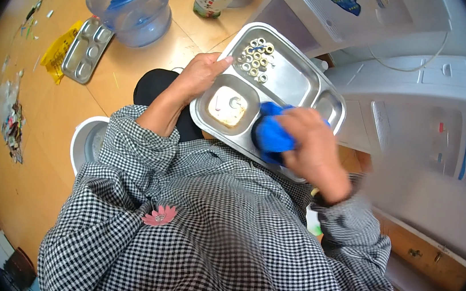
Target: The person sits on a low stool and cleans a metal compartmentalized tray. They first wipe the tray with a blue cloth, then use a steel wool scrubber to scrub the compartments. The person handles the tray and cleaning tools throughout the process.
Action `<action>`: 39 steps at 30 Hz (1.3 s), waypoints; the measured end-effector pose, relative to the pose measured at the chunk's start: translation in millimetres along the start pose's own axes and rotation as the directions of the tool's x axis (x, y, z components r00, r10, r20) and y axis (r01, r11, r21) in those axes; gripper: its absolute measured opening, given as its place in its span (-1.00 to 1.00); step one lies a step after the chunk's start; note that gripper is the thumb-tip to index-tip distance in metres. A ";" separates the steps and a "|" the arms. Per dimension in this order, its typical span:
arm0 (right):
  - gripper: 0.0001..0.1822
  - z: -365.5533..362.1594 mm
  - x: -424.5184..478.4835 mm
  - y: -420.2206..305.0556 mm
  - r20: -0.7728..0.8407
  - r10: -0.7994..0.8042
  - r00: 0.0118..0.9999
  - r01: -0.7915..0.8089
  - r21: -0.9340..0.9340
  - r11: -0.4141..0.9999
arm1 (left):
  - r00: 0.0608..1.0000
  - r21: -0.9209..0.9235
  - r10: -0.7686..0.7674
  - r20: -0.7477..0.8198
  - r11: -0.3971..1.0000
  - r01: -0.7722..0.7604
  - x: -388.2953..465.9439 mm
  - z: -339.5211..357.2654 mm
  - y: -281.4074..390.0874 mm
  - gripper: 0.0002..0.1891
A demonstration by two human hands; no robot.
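Observation:
My left hand [201, 75] grips the left rim of a compartmented stainless steel tray [299, 77], its thumb over the edge. The tray is tilted above my lap. In its large upper compartment lie several small metal ring-like fittings [256, 57]. The square lower-left compartment [228, 106] has a brownish stain and a small curved metal piece [235, 102]. My right hand [312, 148], blurred, holds a bunched blue cloth [275, 135] against the lower-middle part of the tray. The cloth hides much of the compartment under it.
A large clear blue water jug [130, 4] stands on the floor, near a second metal tray [87, 49] and a yellow bag [60, 50]. A white bucket [87, 139] is by my left side. White appliances [414, 106] stand at right; swept debris [13, 125] lies at left.

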State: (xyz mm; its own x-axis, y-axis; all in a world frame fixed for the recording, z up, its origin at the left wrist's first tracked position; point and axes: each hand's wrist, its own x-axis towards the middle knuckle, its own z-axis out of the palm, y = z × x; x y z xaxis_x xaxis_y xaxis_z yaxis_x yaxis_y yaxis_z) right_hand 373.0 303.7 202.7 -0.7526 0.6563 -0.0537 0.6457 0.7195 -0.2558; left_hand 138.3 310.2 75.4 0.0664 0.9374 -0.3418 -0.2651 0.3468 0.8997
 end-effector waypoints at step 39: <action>-0.51 6.0 -57.1 34.8 -0.128 0.368 0.921 -0.338 0.209 0.918 | 0.991 0.011 0.100 -0.087 0.995 -0.100 -6.1 6.1 2.9 -0.67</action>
State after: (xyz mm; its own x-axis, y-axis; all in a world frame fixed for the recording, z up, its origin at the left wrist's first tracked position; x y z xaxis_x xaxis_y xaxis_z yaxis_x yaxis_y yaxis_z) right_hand 437.7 289.9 191.1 -0.4384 0.8986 -0.0199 0.8199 0.3908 -0.4184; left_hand 143.0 305.7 81.7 -0.0441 0.9613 -0.2719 -0.2598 0.2518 0.9323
